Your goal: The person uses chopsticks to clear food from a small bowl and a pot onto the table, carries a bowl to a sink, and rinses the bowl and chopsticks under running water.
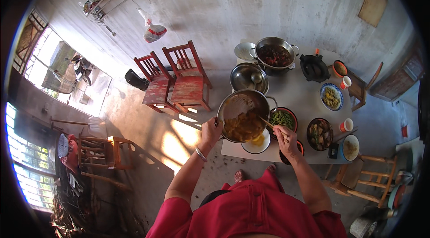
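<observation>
My left hand [211, 132] grips the left side of a metal pot [244, 116], tilted over the table's near left corner. Brown, soupy food lies inside it. Chopsticks [268, 123] are in my right hand [286, 140], their tips reaching into the pot at its right side. Under the pot's lower rim is a white bowl [263, 143] with yellow food. A bowl of chopped green vegetables [282, 119] stands to the right, partly behind the chopsticks. Beyond the pot, a metal pan [239, 77] has a ladle [256, 77] in it.
The white table [285, 97] also bears a large pot of dark red food [274, 55], a black stove grate [314, 67], several filled bowls and paper cups [346, 124]. Red wooden chairs [188, 88] stand to the left; wooden chairs [366, 177] are at the right.
</observation>
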`<action>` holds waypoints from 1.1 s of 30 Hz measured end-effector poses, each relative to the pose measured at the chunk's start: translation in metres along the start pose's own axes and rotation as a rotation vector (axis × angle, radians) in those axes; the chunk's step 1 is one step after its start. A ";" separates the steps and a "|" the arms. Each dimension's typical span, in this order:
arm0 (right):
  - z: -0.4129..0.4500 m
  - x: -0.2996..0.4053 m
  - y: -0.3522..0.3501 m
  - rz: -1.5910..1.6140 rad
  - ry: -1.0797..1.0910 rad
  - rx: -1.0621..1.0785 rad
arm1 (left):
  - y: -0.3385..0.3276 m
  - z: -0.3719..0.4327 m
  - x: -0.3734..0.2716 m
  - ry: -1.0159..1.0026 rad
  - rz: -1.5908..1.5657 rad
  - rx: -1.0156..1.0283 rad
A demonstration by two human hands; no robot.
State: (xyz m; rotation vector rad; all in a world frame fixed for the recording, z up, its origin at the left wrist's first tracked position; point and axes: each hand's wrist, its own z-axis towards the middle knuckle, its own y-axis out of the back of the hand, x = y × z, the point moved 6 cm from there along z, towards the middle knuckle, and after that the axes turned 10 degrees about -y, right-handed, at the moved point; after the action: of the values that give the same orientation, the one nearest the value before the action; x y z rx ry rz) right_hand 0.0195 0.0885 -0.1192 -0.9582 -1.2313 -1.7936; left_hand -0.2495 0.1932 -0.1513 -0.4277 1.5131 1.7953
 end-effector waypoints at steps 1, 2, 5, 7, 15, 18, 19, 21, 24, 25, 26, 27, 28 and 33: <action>-0.001 -0.004 0.001 -0.002 -0.003 -0.001 | -0.002 0.000 0.000 0.000 -0.002 0.003; -0.001 -0.010 0.002 0.012 -0.005 -0.024 | -0.003 0.001 -0.001 -0.011 -0.010 0.005; -0.003 -0.017 0.005 0.042 -0.028 -0.051 | -0.006 0.002 -0.004 -0.027 -0.029 0.009; -0.003 -0.017 0.005 0.062 -0.044 -0.053 | -0.006 0.002 -0.003 -0.032 -0.035 0.007; 0.008 0.003 0.015 0.007 0.003 -0.133 | -0.004 0.005 0.005 0.033 -0.066 0.100; 0.007 -0.009 0.006 0.020 -0.030 -0.089 | -0.005 0.004 0.004 -0.018 -0.050 0.057; 0.006 -0.010 0.004 0.034 -0.047 -0.071 | -0.006 0.004 0.005 -0.018 -0.051 0.056; 0.003 -0.009 0.003 0.047 -0.050 -0.077 | -0.006 0.006 0.001 -0.067 -0.021 0.023; -0.002 -0.012 0.002 0.052 -0.090 -0.063 | -0.005 0.007 -0.007 -0.075 0.029 0.058; -0.005 -0.013 0.002 0.041 -0.098 -0.057 | -0.005 0.007 -0.008 -0.074 0.028 0.062; -0.007 -0.014 0.001 0.031 -0.105 -0.051 | -0.005 0.007 -0.010 -0.079 0.036 0.063; -0.009 -0.014 0.001 0.030 -0.109 -0.053 | -0.004 0.007 -0.013 -0.084 0.044 0.064; -0.012 -0.014 0.001 0.043 -0.115 -0.052 | -0.003 0.007 -0.016 -0.084 0.043 0.068; -0.023 -0.014 0.001 0.025 -0.119 -0.040 | -0.006 0.007 -0.025 -0.167 0.111 0.090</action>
State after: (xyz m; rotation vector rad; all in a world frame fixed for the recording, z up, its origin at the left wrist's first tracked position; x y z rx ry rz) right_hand 0.0229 0.0685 -0.1369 -1.1125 -1.2545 -1.7690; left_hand -0.2269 0.1922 -0.1375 -0.1476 1.5178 1.7917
